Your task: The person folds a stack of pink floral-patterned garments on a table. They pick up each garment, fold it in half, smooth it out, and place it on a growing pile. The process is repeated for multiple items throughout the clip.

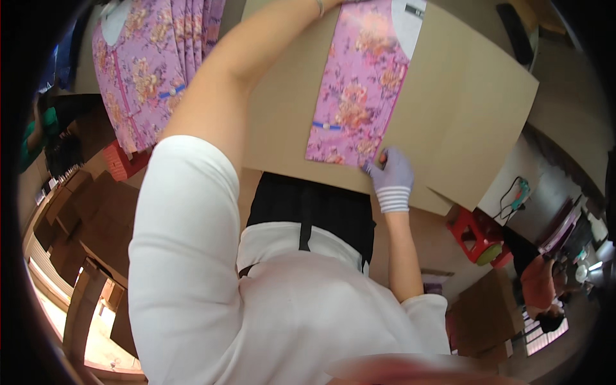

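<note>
A folded pink-purple floral garment (359, 83) lies lengthwise on the brown cardboard-covered table (468, 96). It has a blue band near its near end and a white piece at its far right. My right hand (394, 173), in a pale lilac glove with a white striped cuff, pinches the garment's near right corner between thumb and fingers. Up at the far end, my left hand (335, 2) reaches over the garment's top; the upper edge of the view cuts it off, so its fingers are hidden. A bracelet circles that wrist.
Several similar floral garments (144, 70) lie overlapping at the far left. A red plastic stool (471, 234) stands at the right, near a teal tool with a black cord (521, 191). Cardboard boxes (487, 311) sit lower right; other people (539, 282) are at both sides.
</note>
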Motion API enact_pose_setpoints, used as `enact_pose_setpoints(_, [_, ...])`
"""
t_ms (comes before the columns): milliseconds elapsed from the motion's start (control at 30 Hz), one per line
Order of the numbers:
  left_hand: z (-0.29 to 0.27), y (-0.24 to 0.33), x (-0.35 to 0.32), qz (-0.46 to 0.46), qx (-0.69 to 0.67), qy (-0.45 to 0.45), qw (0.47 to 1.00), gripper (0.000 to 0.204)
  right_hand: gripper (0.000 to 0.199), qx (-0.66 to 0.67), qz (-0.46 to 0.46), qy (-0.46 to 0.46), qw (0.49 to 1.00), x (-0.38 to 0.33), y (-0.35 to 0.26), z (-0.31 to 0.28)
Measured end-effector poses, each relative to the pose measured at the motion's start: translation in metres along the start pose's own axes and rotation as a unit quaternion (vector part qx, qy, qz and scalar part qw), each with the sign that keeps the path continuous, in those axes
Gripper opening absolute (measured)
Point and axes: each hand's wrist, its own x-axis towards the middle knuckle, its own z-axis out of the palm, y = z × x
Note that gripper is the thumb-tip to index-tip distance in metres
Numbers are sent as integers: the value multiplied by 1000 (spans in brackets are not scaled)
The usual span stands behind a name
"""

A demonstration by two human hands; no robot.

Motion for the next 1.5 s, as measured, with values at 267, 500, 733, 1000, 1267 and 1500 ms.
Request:
enact_pose_setpoints(267, [-80,141,-142,40,-146,-94,984,67,43,1,18,-6,1000,5,-1,-2])
enact_pose_setpoints(500, [-139,251,-248,-45,-346,-173,921,63,32,119,-11,27,992,-1,12,-2])
enact_pose_setpoints(733, [-96,169,-159,-102,-139,-78,982,49,32,121,42,420,898,5,159,-92])
enact_pose_setpoints(1000, [-83,167,-160,-108,-16,-200,974,49,44,417,172,208,868,13,191,-189])
enact_pose_setpoints(1267, [-89,168,-170,-105,-43,-165,980,51,68,247,-202,243,916,56,31,-78])
enact_pose_setpoints(1500, [-92,169,-168,-110,-43,-181,976,55,71,-127,-134,319,930,91,9,-28])
